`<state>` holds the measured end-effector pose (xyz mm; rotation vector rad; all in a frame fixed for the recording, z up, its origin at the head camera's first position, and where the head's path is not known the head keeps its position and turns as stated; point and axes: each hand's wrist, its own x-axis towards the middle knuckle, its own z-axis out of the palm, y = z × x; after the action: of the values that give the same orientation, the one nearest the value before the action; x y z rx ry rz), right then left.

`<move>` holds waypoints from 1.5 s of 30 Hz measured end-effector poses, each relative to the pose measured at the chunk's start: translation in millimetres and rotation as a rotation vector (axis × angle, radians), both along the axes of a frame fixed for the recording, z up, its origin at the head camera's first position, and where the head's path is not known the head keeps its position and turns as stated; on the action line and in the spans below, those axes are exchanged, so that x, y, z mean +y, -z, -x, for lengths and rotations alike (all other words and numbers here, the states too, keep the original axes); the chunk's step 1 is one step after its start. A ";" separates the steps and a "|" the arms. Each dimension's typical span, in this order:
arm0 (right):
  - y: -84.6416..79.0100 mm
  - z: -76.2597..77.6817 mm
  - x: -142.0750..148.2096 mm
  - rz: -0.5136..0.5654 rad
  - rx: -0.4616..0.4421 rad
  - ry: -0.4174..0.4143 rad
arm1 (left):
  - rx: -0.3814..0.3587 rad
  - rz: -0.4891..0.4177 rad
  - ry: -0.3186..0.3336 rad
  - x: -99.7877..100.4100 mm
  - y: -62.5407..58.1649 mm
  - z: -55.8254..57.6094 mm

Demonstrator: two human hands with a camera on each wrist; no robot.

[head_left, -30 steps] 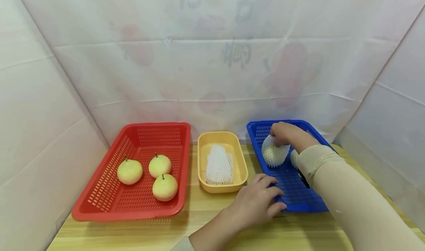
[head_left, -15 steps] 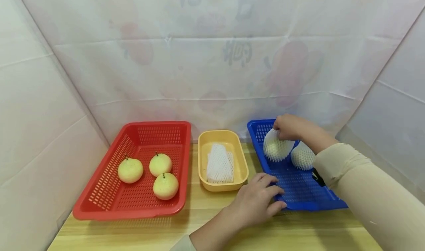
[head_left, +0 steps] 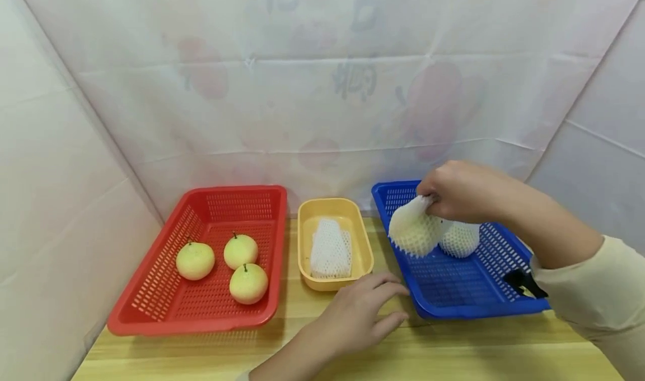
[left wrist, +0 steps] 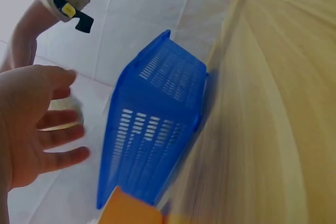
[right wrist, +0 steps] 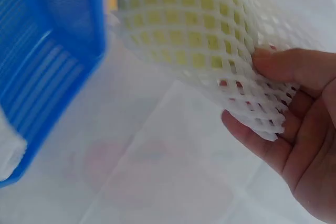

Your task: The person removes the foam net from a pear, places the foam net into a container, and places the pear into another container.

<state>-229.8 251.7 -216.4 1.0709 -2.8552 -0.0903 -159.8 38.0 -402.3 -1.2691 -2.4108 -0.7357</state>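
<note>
My right hand point(head_left: 461, 193) pinches the gathered end of a white foam net sleeve; a pear point(head_left: 414, 230) hangs inside it over the blue basket point(head_left: 453, 312). In the right wrist view the pear point(right wrist: 184, 30) shows yellow-green through the mesh, thumb and fingers on the loose net. A second net-wrapped pear point(head_left: 459, 240) sits in the blue basket, partly behind the held one. My left hand point(head_left: 360, 314) is held over the table by the basket's near left corner, fingers extended and holding nothing. In the left wrist view the left hand point(left wrist: 37, 124) appears apart from the basket.
A red basket point(head_left: 196, 328) on the left contains 3 bare pears point(head_left: 241, 252). Between the baskets stands a yellow tray point(head_left: 335, 284) with white foam net sleeves point(head_left: 330, 252) inside. A white cloth point(head_left: 322, 101) hangs behind the wooden table point(head_left: 282, 342).
My right hand has lifted the net-wrapped pear up from the blue basket and toward me. The left hand has come off the basket's rim and drawn back left.
</note>
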 end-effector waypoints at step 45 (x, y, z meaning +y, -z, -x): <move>149.2 -42.9 -116.9 0.321 -0.346 -0.058 | -0.917 -0.277 0.076 -93.2 63.4 7.3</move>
<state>-186.9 134.8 -365.6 1.1938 -2.9759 0.5929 -167.1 -55.2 -465.7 -1.0335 -2.7364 -1.9330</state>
